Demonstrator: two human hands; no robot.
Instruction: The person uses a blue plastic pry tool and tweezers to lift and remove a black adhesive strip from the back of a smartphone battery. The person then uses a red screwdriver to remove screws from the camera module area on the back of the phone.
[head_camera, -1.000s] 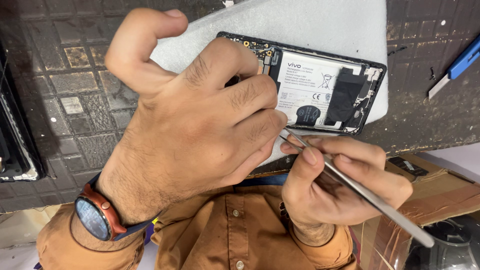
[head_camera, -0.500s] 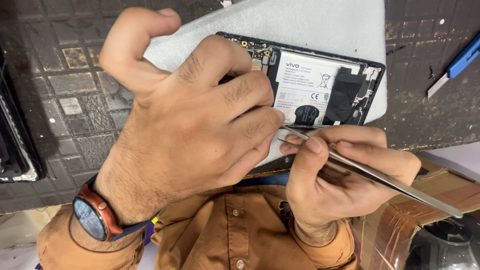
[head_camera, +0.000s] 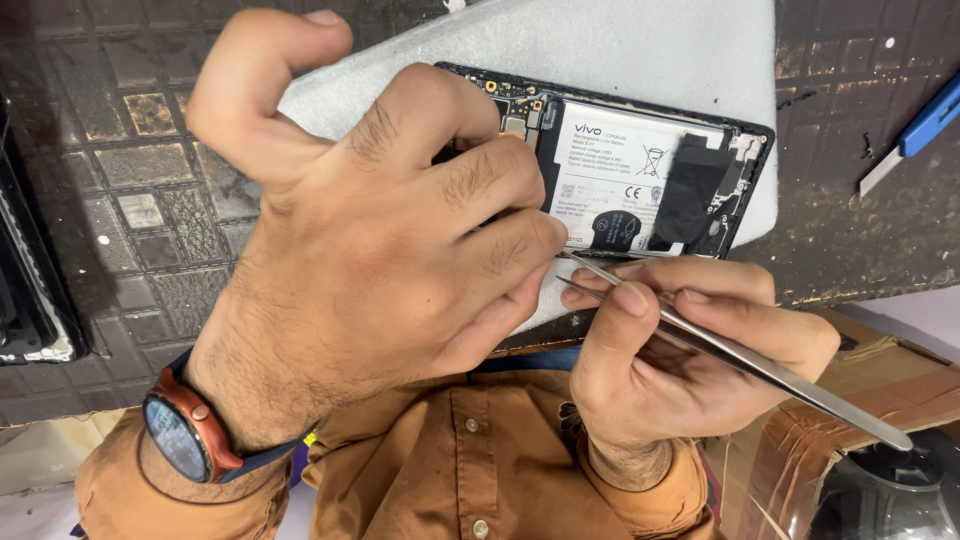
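Left hand (head_camera: 380, 250) is pressing down on opened phone (head_camera: 640, 170) (fingers curled); right hand (head_camera: 680, 360) is pinching metal tweezers (head_camera: 740, 355) at its edge.

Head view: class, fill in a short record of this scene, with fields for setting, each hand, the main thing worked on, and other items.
Setting: dark tiled mat with a white foam pad on it
Left hand: presses on the opened phone; watch on wrist
Right hand: grips metal tweezers, tips at the phone's near edge
Phone: back off, white battery showing
Other: blue-handled tool, cardboard box
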